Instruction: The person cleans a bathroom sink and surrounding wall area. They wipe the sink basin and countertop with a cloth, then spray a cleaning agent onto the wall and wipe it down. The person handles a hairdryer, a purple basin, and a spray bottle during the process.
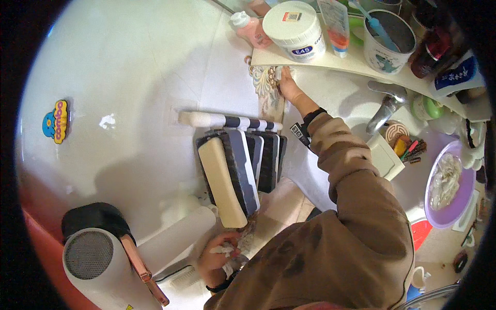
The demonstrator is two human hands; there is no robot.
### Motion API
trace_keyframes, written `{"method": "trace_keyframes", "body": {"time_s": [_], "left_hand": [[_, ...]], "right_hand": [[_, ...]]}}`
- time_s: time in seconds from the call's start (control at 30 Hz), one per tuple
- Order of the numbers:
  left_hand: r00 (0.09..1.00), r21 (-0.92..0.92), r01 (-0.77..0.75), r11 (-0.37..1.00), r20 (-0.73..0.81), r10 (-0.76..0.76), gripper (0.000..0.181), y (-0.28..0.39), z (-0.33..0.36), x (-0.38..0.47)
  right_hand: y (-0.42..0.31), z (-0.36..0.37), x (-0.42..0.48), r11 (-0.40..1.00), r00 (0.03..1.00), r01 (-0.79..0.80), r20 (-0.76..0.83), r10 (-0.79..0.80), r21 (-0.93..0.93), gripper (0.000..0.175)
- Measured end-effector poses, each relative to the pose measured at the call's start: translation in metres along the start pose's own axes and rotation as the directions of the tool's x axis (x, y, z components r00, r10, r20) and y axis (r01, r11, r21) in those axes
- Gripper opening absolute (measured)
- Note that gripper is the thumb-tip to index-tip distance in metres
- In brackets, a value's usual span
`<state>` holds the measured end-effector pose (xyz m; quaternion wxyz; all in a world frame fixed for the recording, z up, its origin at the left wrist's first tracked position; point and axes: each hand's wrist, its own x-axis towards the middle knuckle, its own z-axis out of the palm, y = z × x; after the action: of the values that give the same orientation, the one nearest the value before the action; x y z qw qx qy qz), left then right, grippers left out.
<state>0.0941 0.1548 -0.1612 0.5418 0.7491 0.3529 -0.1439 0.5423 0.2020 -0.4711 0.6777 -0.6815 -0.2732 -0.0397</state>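
My right hand (290, 86) reaches far forward to the wall beneath a shelf. Its fingers press a small white wad (278, 73), perhaps tissue, against the patterned tile border (264, 83). Low in the view, my left hand (211, 255) has its fingers curled around crumpled white material (223, 249) that looks like tissue. Between the two hands a black-and-white bar rack (236, 122) is fixed to the wall. Several dark, flat pieces (245, 166) hang from it, with a beige padded piece (223, 182) nearest my left hand.
A shelf (267, 58) carries a cream tub (294, 31), a pink bottle (254, 33) and a white cup (383, 58). Below it are a faucet (383, 108) and washbasin (329, 89). A purple basin (430, 193) stands right. A hair dryer (89, 254) is lower left.
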Motion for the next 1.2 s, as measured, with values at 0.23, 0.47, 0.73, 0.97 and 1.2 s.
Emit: {"method": "trace_keyframes", "body": {"time_s": [0.23,0.47,0.73,0.97,1.2], "left_hand": [[0.993,-0.084,0.112,0.990,-0.023,-0.114,0.047,0.003,0.003,0.000],[0.999,-0.082,0.028,0.996,-0.017,-0.030,0.045,0.006,0.005,0.002],[0.999,-0.143,0.035,0.989,0.014,-0.033,0.047,0.007,0.005,-0.001],[0.993,-0.039,-0.070,0.997,0.090,0.073,0.047,0.009,0.002,0.006],[1.000,-0.001,0.016,1.000,0.011,-0.016,0.044,0.011,0.007,0.008]], "right_hand": [[-0.060,-0.022,-0.059,0.791,0.831,-0.524,0.394,0.393,0.316,0.067],[-0.110,-0.016,-0.162,0.144,0.627,-0.767,0.682,0.377,0.625,0.068],[-0.077,0.021,-0.106,0.417,0.873,-0.435,0.258,0.415,0.798,0.058],[-0.064,-0.005,-0.003,1.000,0.978,-0.003,0.209,0.009,-0.027,0.051],[-0.125,-0.042,-0.016,0.960,0.893,0.276,0.360,-0.271,0.037,0.052]]}}
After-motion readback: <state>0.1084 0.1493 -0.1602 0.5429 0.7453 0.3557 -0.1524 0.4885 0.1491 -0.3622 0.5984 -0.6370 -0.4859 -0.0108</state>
